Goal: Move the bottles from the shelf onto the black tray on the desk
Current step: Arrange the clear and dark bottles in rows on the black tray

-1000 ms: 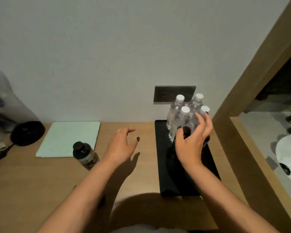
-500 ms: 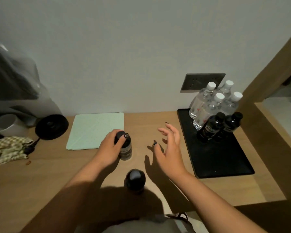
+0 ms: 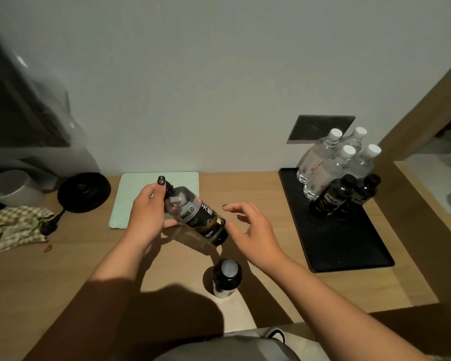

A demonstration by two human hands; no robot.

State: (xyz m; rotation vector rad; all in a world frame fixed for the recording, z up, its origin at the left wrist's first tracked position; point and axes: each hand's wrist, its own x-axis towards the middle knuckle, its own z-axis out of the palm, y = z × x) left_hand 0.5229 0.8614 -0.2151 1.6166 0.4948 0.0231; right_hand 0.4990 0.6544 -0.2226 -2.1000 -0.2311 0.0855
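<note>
My left hand (image 3: 147, 214) grips a dark bottle (image 3: 197, 216) by its neck and shoulder, holding it tilted above the desk with its base pointing right. My right hand (image 3: 253, 231) hovers just right of that base, fingers spread and relaxed, not touching it. Another dark bottle (image 3: 226, 278) stands upright on the desk near the front edge. The black tray (image 3: 349, 246) lies at the right of the desk. Several clear white-capped bottles (image 3: 333, 162) and two dark bottles (image 3: 345, 198) stand at its far end.
A pale green mat (image 3: 136, 194) lies behind my left hand. Further left are a black round base (image 3: 84, 192), a checked cloth (image 3: 16, 227) and a white mug (image 3: 11, 188). A wooden partition (image 3: 425, 118) rises right of the tray.
My left hand has lifted the dark bottle off the desk and tilted it. My right hand moved toward the bottle's base. The camera view shifted slightly.
</note>
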